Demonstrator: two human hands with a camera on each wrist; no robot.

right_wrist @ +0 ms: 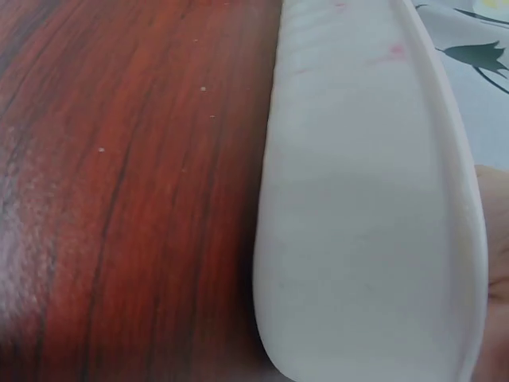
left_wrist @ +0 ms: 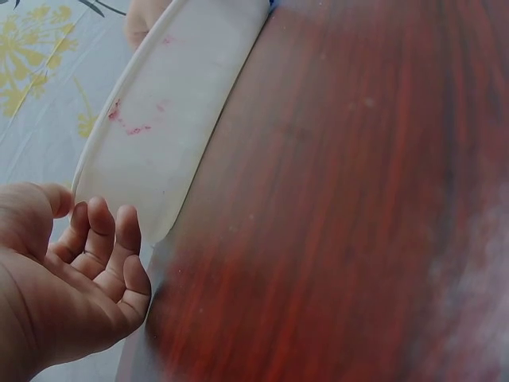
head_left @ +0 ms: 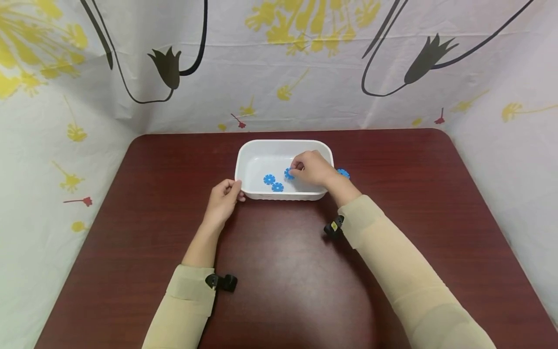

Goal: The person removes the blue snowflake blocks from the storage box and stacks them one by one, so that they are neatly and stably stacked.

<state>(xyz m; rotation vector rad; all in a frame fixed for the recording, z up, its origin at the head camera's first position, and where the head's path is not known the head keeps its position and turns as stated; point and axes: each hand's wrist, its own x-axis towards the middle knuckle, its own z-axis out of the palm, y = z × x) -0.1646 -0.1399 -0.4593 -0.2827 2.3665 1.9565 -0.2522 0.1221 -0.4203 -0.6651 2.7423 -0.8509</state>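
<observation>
A white plastic tub (head_left: 283, 197) stands on the table, and its outer wall (left_wrist: 163, 111) fills much of both wrist views. My left hand (head_left: 223, 199) grips the tub's front left corner, thumb over the rim (left_wrist: 73, 179) and fingers curled against the outside. Inside the tub, my right hand (head_left: 315, 169) pinches a blue notched disc (head_left: 288, 173) between thumb and fingers. Two more blue discs, a left one (head_left: 269, 179) and a nearer one (head_left: 277, 187), lie on the tub's floor. The tub wall mostly hides my right hand (right_wrist: 495, 239) in the right wrist view.
Another blue disc (head_left: 343, 173) is outside the tub, just past its right side, partly covered by my right wrist. The dark red wooden table (head_left: 279, 271) reaches back to a patterned white cloth (head_left: 218, 97). Black wrist cameras are strapped at both sleeves.
</observation>
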